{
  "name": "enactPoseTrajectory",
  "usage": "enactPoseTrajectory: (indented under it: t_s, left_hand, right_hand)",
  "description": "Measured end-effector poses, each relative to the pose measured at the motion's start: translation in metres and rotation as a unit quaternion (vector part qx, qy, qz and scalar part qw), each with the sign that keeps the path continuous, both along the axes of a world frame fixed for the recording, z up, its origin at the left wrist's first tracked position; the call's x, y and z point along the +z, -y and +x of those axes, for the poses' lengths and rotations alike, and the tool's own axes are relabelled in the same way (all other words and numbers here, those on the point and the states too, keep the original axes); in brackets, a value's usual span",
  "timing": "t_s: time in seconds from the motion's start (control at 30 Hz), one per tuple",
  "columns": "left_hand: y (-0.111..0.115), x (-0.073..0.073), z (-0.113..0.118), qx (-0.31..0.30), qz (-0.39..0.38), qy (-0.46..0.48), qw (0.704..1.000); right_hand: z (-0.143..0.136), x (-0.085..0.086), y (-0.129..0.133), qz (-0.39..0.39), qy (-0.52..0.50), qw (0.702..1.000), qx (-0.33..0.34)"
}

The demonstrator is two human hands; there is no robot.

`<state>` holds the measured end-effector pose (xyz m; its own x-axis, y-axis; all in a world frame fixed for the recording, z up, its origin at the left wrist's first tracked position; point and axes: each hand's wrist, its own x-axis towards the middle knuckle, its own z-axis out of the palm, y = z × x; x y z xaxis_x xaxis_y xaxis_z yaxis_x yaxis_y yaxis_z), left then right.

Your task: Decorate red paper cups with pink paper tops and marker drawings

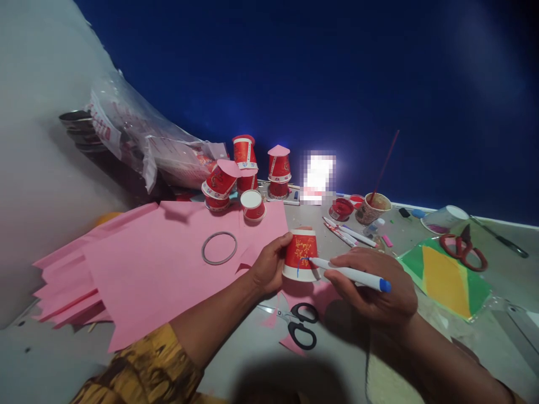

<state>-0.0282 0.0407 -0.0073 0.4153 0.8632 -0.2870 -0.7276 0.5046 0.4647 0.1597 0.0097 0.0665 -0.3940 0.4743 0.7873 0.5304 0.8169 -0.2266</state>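
Table (236, 342), scissors (297, 325) near held cup (298, 251); bag (155, 134), contents unclear

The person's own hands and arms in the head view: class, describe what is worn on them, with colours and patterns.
The left hand and right hand show no gloves, rings or watches. The left sleeve is yellow-gold with dark brown patches, loose and wrinkled. The right forearm is mostly bare.

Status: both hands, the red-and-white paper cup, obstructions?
Left hand holds the red-and-white paper cup, narrow end up. Right hand grips white blue-ended marker, tip at cup wall. Black-handled metal scissors lie nearby; marker tip unobstructed.
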Motion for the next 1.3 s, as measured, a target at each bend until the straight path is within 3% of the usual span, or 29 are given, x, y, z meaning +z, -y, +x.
enactPoseTrajectory:
  t_s: [0.6, 0.97, 1.3]
  left_hand:
    - [-0.0002, 0.0056, 0.0009, -0.001, -0.002, 0.002, 1.000]
    - [-0.0011, 0.0049, -0.0006, -0.012, -0.013, 0.019, 1.000]
    - [-0.0040, 0.0039, -0.0026, -0.014, -0.019, 0.004, 1.000]
  right_hand:
    - [0.0008, 0.0028, -0.0002, -0.008, 0.016, 1.000, -0.013]
    - [0.0025, -0.0002, 0.0001, -0.010, -0.042, 0.999, 0.004]
    - [0.0004, -0.0002, 0.0007, -0.028, -0.025, 0.999, 0.021]
